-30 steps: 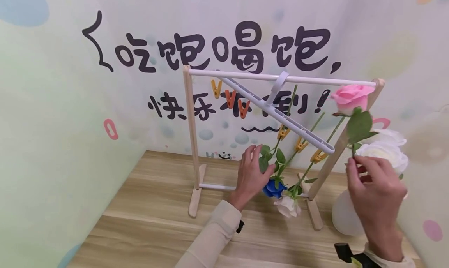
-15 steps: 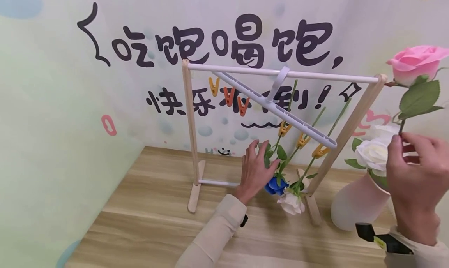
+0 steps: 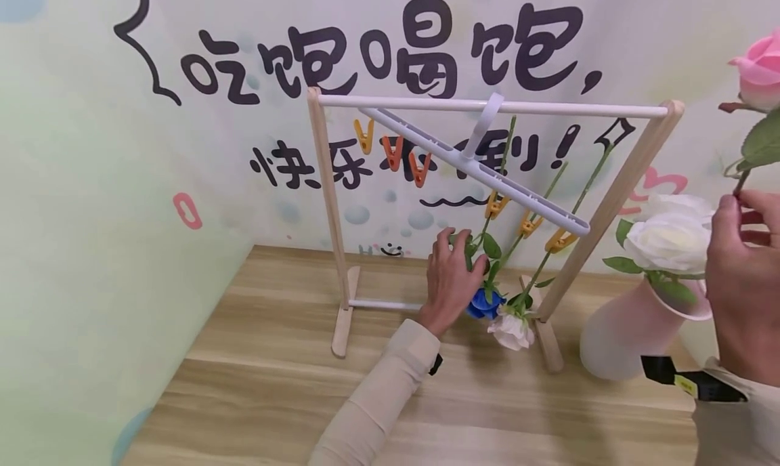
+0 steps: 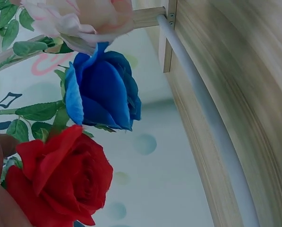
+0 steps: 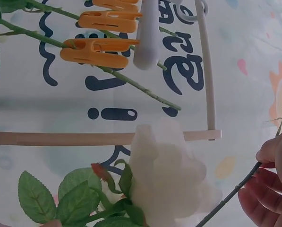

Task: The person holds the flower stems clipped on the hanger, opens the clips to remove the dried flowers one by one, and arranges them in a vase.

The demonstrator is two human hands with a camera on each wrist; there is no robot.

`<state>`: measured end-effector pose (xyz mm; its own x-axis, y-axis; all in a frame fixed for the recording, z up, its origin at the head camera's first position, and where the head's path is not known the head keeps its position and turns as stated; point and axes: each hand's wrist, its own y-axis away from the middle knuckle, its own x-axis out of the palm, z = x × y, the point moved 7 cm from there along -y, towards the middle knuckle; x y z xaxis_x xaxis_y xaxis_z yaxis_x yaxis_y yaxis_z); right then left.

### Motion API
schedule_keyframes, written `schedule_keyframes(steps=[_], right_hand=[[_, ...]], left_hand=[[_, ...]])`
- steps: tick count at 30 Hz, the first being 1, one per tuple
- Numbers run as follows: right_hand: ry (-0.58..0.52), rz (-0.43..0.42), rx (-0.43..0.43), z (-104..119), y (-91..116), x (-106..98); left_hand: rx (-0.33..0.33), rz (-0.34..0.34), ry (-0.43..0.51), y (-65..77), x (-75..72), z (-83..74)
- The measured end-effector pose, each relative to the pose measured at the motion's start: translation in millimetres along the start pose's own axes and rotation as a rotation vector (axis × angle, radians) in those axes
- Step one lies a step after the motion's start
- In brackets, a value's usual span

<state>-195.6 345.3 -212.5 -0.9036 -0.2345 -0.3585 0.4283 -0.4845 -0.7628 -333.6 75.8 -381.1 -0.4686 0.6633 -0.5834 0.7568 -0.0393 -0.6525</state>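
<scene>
My right hand [image 3: 746, 269] pinches the thin stem of a pink rose [image 3: 762, 70] between thumb and fingertips, upright at the head view's right edge. The stem [image 5: 228, 197] crosses the right wrist view. My left hand [image 3: 452, 280] reaches under the rack, fingers and thumb curved round the leafy stem of a red rose [image 4: 79, 182], its bloom hidden behind the hand in the head view. Next to it hang a blue rose [image 3: 485, 305] and a pale pink rose [image 3: 513, 332], heads down. Yellow clips [image 3: 530, 223] hold their stems under a grey hanger [image 3: 524, 194].
The wooden rack [image 3: 615, 205] carries the hanger on its white top bar [image 3: 402, 103]. Yellow and orange clips [image 3: 391, 153] hang flowerless at left. A pink-and-white vase [image 3: 627, 330] with white roses [image 3: 670, 242] stands right of the rack on the wooden table [image 3: 274, 378].
My right hand has carried the pink rose rightward and up, away from the rack. My left hand stays at the leafy stem, while the head view has shifted slightly.
</scene>
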Motion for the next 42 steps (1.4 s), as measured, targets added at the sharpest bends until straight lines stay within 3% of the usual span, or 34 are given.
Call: schedule_keyframes(steps=[4, 9, 16, 23, 27, 31, 37, 42], right_hand=[[0.006, 0.022, 0.039, -1.6, -3.4, 4.2], [0.037, 0.068, 0.071, -11.5, -3.8, 11.8], [-0.074, 0.019, 0.022, -38.0, 3.1, 22.5], [0.057, 0.064, 0.147, -67.1, 14.2, 23.4], [0.145, 0.071, 0.167, -75.9, 16.5, 19.3], [0.127, 0.053, 0.195, -85.2, 17.4, 20.0], [0.125, 0.171, 0.288, -105.7, 26.0, 29.5], [0.054, 0.258, 0.284, -115.9, 34.5, 39.5]], left_hand=[[0.003, -0.034, 0.006, -4.6, -1.7, 0.1], [-0.009, -0.02, 0.004, -6.4, -1.4, 2.4], [-0.013, -0.003, -0.017, 2.6, -0.4, 3.3], [0.034, -0.028, -0.038, 6.2, 0.8, -0.8], [0.046, -0.008, -0.038, 3.2, 3.0, -1.4], [0.056, -0.009, -0.041, -0.1, 2.3, 0.9], [0.053, 0.008, -0.053, 0.9, 0.2, 4.6], [0.054, 0.028, -0.062, 1.1, 0.3, 4.7]])
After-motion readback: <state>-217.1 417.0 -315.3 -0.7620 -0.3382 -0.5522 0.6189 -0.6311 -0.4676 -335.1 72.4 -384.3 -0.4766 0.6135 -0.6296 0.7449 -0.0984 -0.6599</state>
